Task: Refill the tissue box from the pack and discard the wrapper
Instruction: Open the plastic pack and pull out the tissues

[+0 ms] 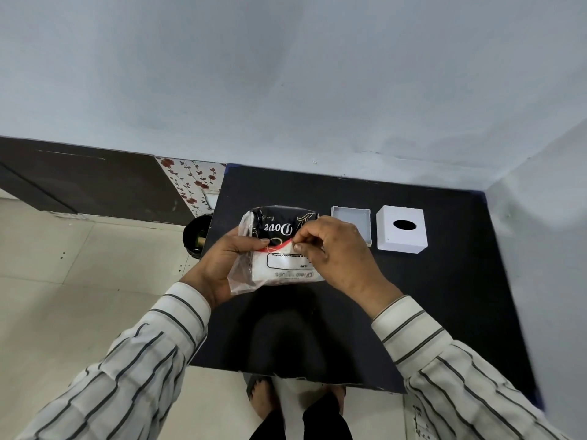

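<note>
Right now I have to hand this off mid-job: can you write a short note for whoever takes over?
Left hand: grips the left end of the tissue pack, held above the black table.
Right hand: pinches the wrapper at the pack's top middle.
Tissue box cover and its open base sit apart on the table, base empty.
Bin on the floor, left of the table.
Done: box opened.
Left: open wrapper, load tissues, close box, bin wrapper.

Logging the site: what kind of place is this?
Probably a room corner in a home or small office: black table against plain walls, tiled floor, floral panel, black bin beside it.
</note>
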